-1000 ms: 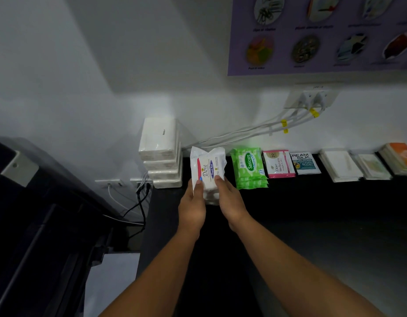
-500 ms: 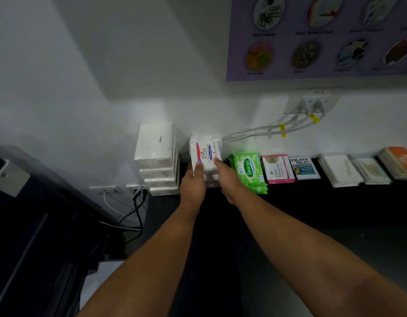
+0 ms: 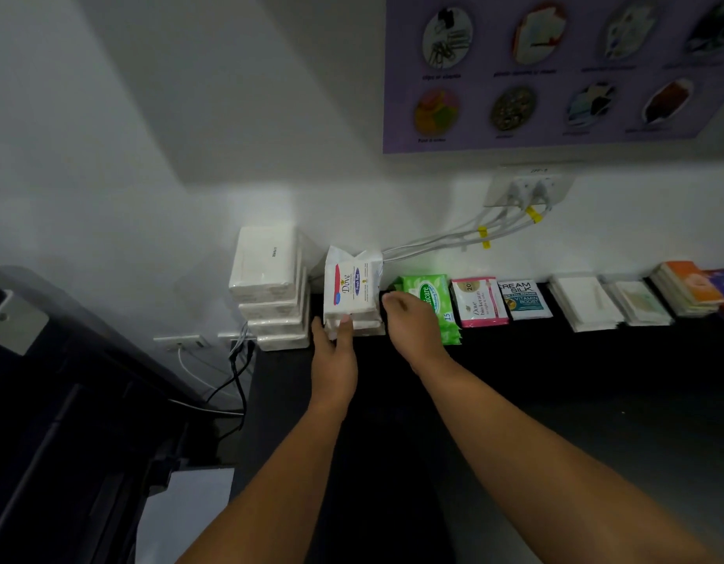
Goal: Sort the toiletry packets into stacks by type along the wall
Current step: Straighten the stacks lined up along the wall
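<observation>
One Dove packet (image 3: 352,291) lay atop its stack on table (image 3: 555,380) against wall (image 3: 413,205), between white tissue stack (image 3: 271,287) and green wipes (image 3: 431,303). Left hand (image 3: 335,354) pinched its near edge; right hand (image 3: 411,325), loosely curled, empty, just beside.

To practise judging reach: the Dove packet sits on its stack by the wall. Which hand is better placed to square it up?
Likely left. The left hand pinches the Dove packet at its front edge; the right hand hangs beside it, over the green wipes pack, holding nothing.

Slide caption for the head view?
Dove packet stack held by left hand at the wall; right hand hovering beside it.
</observation>
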Tool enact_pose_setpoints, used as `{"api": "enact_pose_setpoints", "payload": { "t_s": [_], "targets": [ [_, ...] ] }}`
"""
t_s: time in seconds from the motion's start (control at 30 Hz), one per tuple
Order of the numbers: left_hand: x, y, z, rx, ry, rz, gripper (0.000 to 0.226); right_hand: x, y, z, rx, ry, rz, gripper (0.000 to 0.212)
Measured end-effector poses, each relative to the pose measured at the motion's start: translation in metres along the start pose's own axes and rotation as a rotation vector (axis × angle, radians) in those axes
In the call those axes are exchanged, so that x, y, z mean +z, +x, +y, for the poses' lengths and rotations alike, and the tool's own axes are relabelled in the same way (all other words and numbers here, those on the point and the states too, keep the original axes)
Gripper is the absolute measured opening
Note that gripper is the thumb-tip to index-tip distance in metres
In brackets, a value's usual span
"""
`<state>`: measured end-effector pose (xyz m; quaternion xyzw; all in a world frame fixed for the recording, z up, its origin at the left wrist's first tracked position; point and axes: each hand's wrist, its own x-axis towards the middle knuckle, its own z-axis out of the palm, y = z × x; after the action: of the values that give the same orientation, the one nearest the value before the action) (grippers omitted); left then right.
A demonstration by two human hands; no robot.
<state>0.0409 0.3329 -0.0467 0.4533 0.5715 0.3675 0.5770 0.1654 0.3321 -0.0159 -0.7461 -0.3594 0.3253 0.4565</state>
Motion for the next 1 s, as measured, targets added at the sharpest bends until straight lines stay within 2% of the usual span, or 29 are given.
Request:
{"api": "enact_pose_setpoints", "payload": {
  "t_s": [0.13,0.23,0.3,0.37,0.53,0.6,0.67,0.73,1.0],
  "targets": [
    [0.003,-0.025,-0.025,0.044,0.028,0.022,0.072,-0.028,-0.013,0.030,-0.005,-0.029,0.129,0.021],
    [0.009,-0.042,-0.038,0.061,0.060,0.152,0.072,-0.045,-0.016,0.055,0.038,0.026,0.240,0.017],
    [0.017,-0.054,-0.043,0.076,0.121,0.210,0.062,-0.054,-0.015,0.070,0.049,0.030,0.315,0.017],
    [0.031,-0.057,-0.045,0.074,0.174,0.160,0.049,-0.062,-0.009,0.080,0.053,0.029,0.346,0.020],
    [0.075,-0.036,-0.028,0.084,0.288,-0.074,0.049,-0.076,0.006,0.087,0.114,0.015,0.186,0.036],
    [0.090,-0.024,-0.016,0.081,0.311,-0.133,0.038,-0.075,0.010,0.086,0.111,0.019,0.072,0.028],
    [0.102,-0.013,-0.009,0.067,0.283,-0.133,0.030,-0.074,0.015,0.086,0.093,0.011,-0.012,0.024],
    [0.107,-0.002,-0.007,0.038,0.238,-0.127,0.027,-0.073,0.018,0.084,0.076,0.013,-0.073,0.028],
    [0.100,-0.004,-0.028,0.058,0.212,-0.178,0.025,-0.073,0.006,0.091,0.084,0.031,-0.147,0.035]
  ]
}}
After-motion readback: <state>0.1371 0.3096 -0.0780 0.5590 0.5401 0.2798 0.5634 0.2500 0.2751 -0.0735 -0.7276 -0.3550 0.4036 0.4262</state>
